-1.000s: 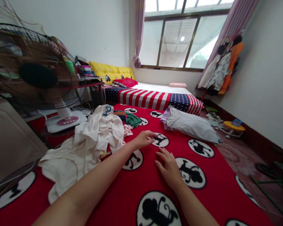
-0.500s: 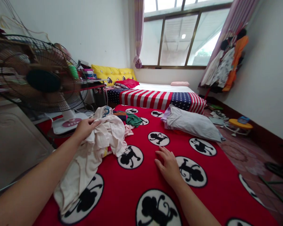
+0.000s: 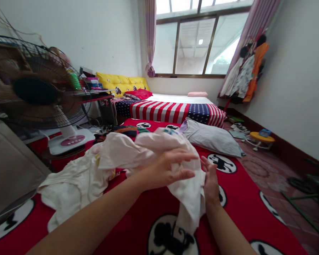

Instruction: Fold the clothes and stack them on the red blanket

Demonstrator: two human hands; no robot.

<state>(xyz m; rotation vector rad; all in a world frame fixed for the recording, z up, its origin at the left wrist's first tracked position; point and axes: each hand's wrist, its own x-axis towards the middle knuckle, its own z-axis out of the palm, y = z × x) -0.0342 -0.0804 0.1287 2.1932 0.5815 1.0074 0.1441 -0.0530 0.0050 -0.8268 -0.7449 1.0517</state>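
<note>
A white shirt (image 3: 159, 143) with a blue-green print lies loosely bunched, partly raised and slightly blurred, over the red blanket (image 3: 133, 209). My left hand (image 3: 166, 168) is over its near side, fingers stretched out and thumb apart. At the shirt's right edge is my right hand (image 3: 211, 182), palm turned toward the cloth, its fingers extended upward. Cream-white clothing (image 3: 77, 184) lies crumpled to the left. Behind the shirt, dark, brown and green clothes (image 3: 127, 130) are partly covered.
A grey folded garment bundle (image 3: 215, 138) rests on the blanket's right side. On the left stands a fan (image 3: 34, 91). Beyond is a bed with a striped, starred cover (image 3: 159, 111). A small yellow stool (image 3: 263, 137) is on the tiled floor at right.
My left hand has moved right, from the clothes pile to the middle. The white shirt has come across the blanket with it. My right hand has shifted right beside the shirt.
</note>
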